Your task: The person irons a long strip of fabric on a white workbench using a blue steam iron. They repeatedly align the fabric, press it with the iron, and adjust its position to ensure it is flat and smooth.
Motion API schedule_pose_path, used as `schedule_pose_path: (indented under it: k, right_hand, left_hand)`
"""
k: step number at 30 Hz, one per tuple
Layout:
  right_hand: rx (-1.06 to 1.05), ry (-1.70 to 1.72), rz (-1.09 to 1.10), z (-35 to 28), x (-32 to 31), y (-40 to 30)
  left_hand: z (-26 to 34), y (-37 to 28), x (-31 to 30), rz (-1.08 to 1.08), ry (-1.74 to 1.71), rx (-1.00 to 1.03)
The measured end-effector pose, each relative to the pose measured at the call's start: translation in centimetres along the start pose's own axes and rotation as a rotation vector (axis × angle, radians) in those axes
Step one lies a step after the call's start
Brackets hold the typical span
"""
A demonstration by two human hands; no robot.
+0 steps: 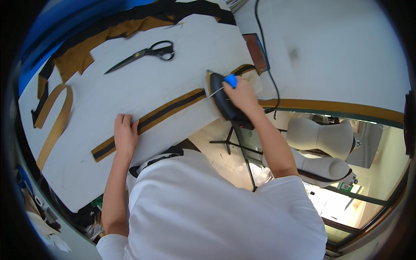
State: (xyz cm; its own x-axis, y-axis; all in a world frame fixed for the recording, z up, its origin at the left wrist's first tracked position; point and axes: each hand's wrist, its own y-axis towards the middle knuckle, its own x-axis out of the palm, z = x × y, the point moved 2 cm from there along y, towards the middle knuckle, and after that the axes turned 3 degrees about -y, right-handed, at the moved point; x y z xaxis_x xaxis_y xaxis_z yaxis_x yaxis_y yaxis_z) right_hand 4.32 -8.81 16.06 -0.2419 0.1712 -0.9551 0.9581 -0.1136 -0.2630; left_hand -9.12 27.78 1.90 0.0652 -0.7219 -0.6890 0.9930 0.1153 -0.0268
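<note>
My right hand (241, 96) is closed around the handle of a black electric iron (226, 100), whose soleplate rests on the white table at its near right edge. A fabric strip (172, 109), mustard brown with a dark band along its middle, runs from under the iron down to the left. My left hand (126, 135) lies over this strip near its left end, fingertips pressing on it and the table. Whether the fingers pinch the cloth is not visible. Beyond the strip, black-handled tailor's shears (143, 54) lie with their blades together.
Brown and black cloth pieces (81, 52) line the table's far left edge. A looped tan strip (66, 110) lies at left. A brown block (256, 52) and a black cable (265, 48) are beyond the iron. Dress forms (320, 136) stand below right.
</note>
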Motion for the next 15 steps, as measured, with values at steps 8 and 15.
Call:
schedule_pose_path:
  k: [8,15]
  right_hand:
    - [0.120,-0.040,0.170,22.4,-6.0,20.3]
    - [0.061,-0.027,0.038,28.3,-4.4,31.5]
  left_hand:
    - [2.7,0.6,2.6,-0.245,0.100,-0.217]
    - [0.1,-0.9,-3.6,-0.181,0.168,-0.455]
